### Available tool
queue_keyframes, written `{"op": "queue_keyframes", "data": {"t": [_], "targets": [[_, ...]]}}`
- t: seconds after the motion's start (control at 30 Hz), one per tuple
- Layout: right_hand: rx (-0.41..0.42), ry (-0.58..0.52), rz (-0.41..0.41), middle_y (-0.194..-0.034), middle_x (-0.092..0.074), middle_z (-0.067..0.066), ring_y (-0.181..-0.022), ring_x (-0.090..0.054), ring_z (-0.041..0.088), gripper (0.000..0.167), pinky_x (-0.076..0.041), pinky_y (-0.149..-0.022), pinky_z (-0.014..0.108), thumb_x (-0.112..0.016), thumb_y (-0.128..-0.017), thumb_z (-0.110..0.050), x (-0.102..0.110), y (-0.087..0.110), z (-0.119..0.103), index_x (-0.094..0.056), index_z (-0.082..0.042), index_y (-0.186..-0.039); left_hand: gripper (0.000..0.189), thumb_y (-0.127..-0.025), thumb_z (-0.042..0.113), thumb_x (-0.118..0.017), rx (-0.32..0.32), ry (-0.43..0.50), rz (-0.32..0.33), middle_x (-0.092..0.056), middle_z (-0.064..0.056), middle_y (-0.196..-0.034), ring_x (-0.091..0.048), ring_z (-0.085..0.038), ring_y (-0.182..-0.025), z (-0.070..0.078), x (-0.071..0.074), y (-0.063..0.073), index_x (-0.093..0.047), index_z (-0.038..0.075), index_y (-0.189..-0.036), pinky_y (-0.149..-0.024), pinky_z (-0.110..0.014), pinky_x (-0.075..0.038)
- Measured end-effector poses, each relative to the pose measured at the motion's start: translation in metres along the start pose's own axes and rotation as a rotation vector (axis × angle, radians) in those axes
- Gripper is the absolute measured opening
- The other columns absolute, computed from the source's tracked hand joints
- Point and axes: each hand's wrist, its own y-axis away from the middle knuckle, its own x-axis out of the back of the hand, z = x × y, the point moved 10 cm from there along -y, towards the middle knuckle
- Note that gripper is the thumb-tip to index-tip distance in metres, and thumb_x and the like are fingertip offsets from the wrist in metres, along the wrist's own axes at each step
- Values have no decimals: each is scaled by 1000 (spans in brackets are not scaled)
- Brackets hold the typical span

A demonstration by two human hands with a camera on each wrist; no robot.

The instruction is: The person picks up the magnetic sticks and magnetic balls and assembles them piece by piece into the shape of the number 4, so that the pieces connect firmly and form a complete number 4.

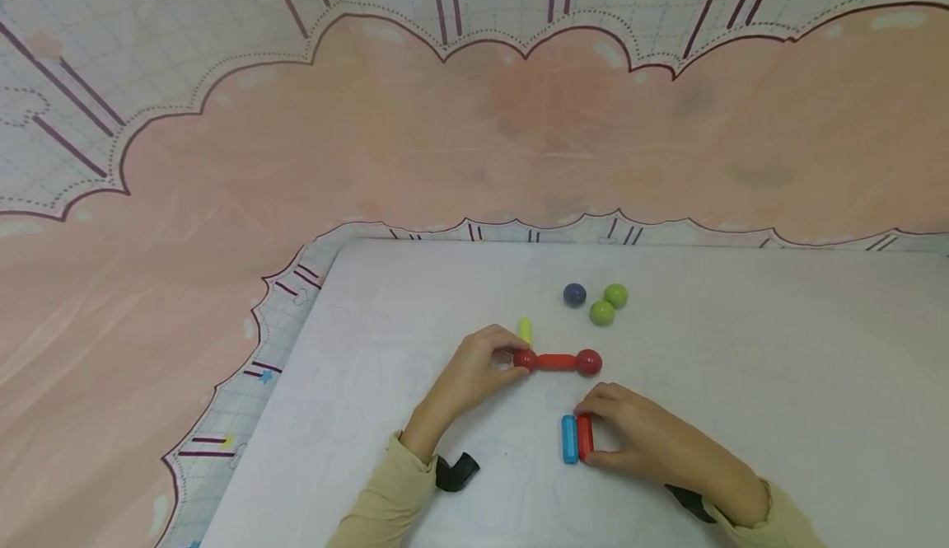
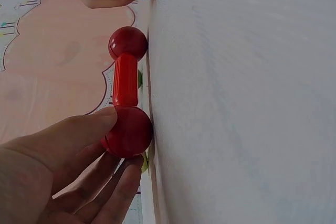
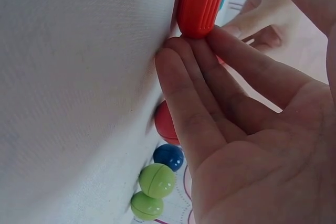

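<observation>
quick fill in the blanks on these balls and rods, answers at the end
The left hand grips a ____ ball at one end of a connecting rod.
The right hand holds a red rod beside a ____ rod.
Farther off lie a navy ball and ____ green balls.

Missing words: red; blue; two

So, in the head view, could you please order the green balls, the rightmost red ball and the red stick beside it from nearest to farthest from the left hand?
1. Red stick: just right of the left hand.
2. Rightmost red ball: at the stick's right end.
3. Green balls: beyond that ball, slightly right.
</observation>
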Motion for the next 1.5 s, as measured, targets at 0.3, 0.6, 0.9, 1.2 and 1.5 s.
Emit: {"op": "queue_keyframes", "data": {"t": [0.3, 0.6, 0.9, 1.2, 1.5], "targets": [[-4, 18, -3, -115, -61, -3, -105, -56, 17, 48, -55, -94, 43, -83, -80, -35, -2, 0, -2, -68, -9, -117, 25, -85, 8, -78, -6, -3, 13, -68, -1, -105, -65, -14, -96, 0, 0, 2, -73, 8, -109, -87, -27, -55], [-16, 52, -1, -114, -60, -1, -103, -56, 16, 49, -56, -92, 39, -82, -80, -30, -3, 1, -5, -68, -6, -120, 25, -85, 9, -78, 17, -12, 9, -68, -2, -105, -65, -15, -97, 0, -1, 2, -73, 9, -110, -87, -28, -55], [-3, 83, 10, -114, -60, 0, -102, -56, 16, 50, -57, -90, 37, -83, -79, -30, -4, 2, -7, -68, -5, -119, 25, -85, 10, -78, 26, -24, 11, -68, -1, -105, -64, -15, -97, -1, 0, 3, -73, 9, -110, -87, -28, -55], [10, 106, 22, -112, -61, 0, -100, -57, 16, 50, -57, -89, 37, -83, -79, -32, -2, 2, -10, -69, -5, -118, 26, -85, 11, -79, 34, -26, 6, -68, -1, -106, -65, -15, -97, -1, 0, 6, -73, 9, -111, -87, -27, -55], [14, 117, 59, -114, -61, 2, -99, -57, 14, 49, -58, -88, 36, -83, -79, -31, 6, 1, -10, -68, -6, -119, 27, -85, 11, -79, 43, -8, 7, -68, 0, -106, -64, -14, -97, -1, 0, 9, -73, 10, -111, -88, -28, -55]]}}
